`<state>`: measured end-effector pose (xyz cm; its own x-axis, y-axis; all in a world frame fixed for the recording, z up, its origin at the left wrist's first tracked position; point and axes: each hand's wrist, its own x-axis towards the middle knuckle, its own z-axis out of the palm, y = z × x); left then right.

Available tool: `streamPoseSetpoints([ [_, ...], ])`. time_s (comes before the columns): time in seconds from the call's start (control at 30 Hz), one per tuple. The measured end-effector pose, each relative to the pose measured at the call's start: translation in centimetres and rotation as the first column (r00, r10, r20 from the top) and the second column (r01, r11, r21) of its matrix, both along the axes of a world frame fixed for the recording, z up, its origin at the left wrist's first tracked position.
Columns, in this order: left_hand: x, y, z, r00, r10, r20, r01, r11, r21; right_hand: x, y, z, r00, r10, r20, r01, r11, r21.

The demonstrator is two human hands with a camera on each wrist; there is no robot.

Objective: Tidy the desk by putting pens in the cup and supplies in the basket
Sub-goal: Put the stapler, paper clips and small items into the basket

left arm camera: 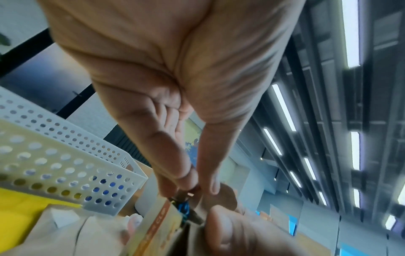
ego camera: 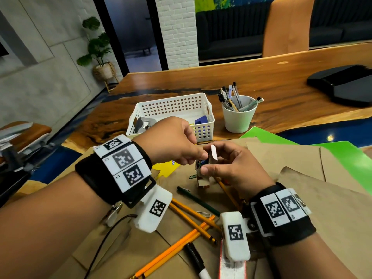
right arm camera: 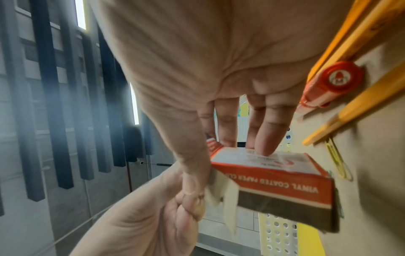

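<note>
A long wooden desk [ego camera: 281, 77] runs from near to far, its near part covered by brown paper sheets [ego camera: 302, 178] and a green folder [ego camera: 342, 154] at the right. On the far side of the paper stands a white perforated basket [ego camera: 171, 107] with a few items already in it, and just right of it a white cup [ego camera: 238, 117] packed with pens. Above the paper, near the basket's front wall, the right hand [ego camera: 235, 166] grips a small red and white paper clip box [right arm camera: 274, 173] between thumb and fingers, its flap standing open. The left hand [ego camera: 173, 141] reaches in from the left with fingertips pinched at the box's open mouth, where coloured paper clips [left arm camera: 183, 207] show. Nearer the person lie several yellow pencils [ego camera: 193, 220], a dark green pen [ego camera: 198, 200], a black marker [ego camera: 196, 260] and loose paper clips, one green [ego camera: 192, 176] just left of the box.
</note>
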<state>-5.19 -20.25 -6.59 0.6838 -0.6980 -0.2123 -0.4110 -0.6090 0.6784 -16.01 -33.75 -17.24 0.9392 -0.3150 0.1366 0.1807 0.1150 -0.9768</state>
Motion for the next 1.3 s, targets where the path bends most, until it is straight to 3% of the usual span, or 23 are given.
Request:
streamPoseSetpoints([
  [0.1,0.9,0.5,-0.1,0.996,0.043,-0.077,-0.053,0.991,-0.126,-0.1,-0.2,0.0,0.997,-0.073,0.000,0.073,0.995,0.067],
  [0.17,1.7,1.0,-1.0,0.999,-0.004,0.042,0.008,0.995,-0.095,0.0,-0.5,-0.2,0.993,-0.114,0.004,0.113,0.985,0.130],
  [0.23,2.2,1.7,-2.5,0.968,-0.176,0.180,0.161,0.982,0.096,-0.1,-0.7,-0.2,0.989,-0.146,0.003,0.143,0.973,0.182],
  [0.33,1.8,2.7,-4.9,0.850,-0.457,0.261,0.310,0.835,0.454,-0.1,-0.9,0.0,0.983,-0.183,0.010,0.178,0.963,0.203],
  [0.47,1.2,3.3,-6.6,0.768,-0.557,0.318,0.339,0.773,0.536,-0.1,-0.8,-0.1,0.984,-0.177,-0.007,0.173,0.958,0.231],
  [0.57,1.3,4.0,-7.0,0.784,-0.569,0.248,0.350,0.735,0.581,0.0,-0.9,-0.3,0.983,-0.178,-0.035,0.181,0.956,0.231],
  [0.63,1.4,4.2,-7.1,0.801,-0.547,0.243,0.334,0.745,0.578,0.0,-0.9,-0.2,0.983,-0.174,-0.050,0.181,0.958,0.221],
  [0.77,1.3,3.8,-7.3,0.800,-0.470,0.373,0.269,0.837,0.477,0.0,-0.8,-0.3,0.982,-0.176,-0.065,0.186,0.962,0.202],
  [0.97,0.8,3.4,-8.2,0.760,-0.531,0.375,0.310,0.803,0.509,-0.1,-0.8,-0.3,0.984,-0.163,-0.075,0.176,0.960,0.217],
  [1.07,0.0,3.8,-7.5,0.762,-0.516,0.392,0.377,0.845,0.379,0.0,-1.0,-0.4,0.981,-0.178,-0.078,0.190,0.960,0.204],
  [1.2,-1.9,4.4,-7.2,0.761,-0.600,0.248,0.497,0.784,0.373,0.0,-0.9,-0.5,0.980,-0.179,-0.091,0.195,0.952,0.235],
  [1.3,-2.7,4.8,-7.4,0.705,-0.651,0.281,0.516,0.743,0.426,0.0,-0.8,-0.4,0.979,-0.177,-0.097,0.196,0.949,0.248],
])
